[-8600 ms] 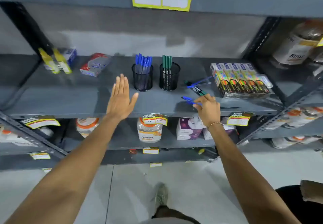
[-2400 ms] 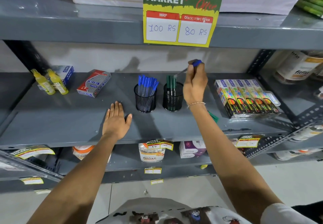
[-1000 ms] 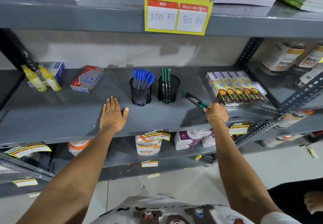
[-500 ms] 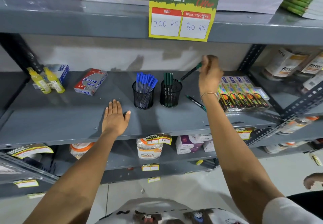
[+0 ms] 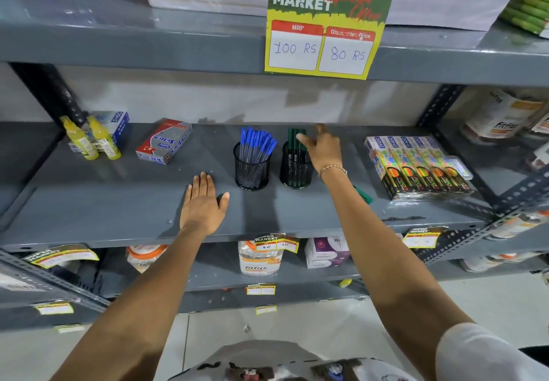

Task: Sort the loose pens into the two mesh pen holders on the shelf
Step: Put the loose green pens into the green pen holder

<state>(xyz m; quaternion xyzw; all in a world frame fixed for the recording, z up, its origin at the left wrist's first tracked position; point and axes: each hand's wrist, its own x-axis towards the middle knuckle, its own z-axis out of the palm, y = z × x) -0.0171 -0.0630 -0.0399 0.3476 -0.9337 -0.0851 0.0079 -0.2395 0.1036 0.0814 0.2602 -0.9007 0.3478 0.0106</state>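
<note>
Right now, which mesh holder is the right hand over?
The right-side holder with green pens; the right hand is at its rim. The other holder holds blue pens.

The shelf (image 5: 118,202) is grey painted metal, smooth with a dull sheen; its upright (image 5: 436,104) is perforated metal. Both pen holders (image 5: 252,169) (image 5: 294,172) are black wire mesh, matt. The blue pens (image 5: 257,143) have glossy plastic caps. The marker packs (image 5: 416,166) and the red box (image 5: 163,141) are wrapped in shiny film. The two yellow bottles (image 5: 92,140) look like glossy plastic. The price sign (image 5: 323,24) is printed paper, slightly glossy.
</note>
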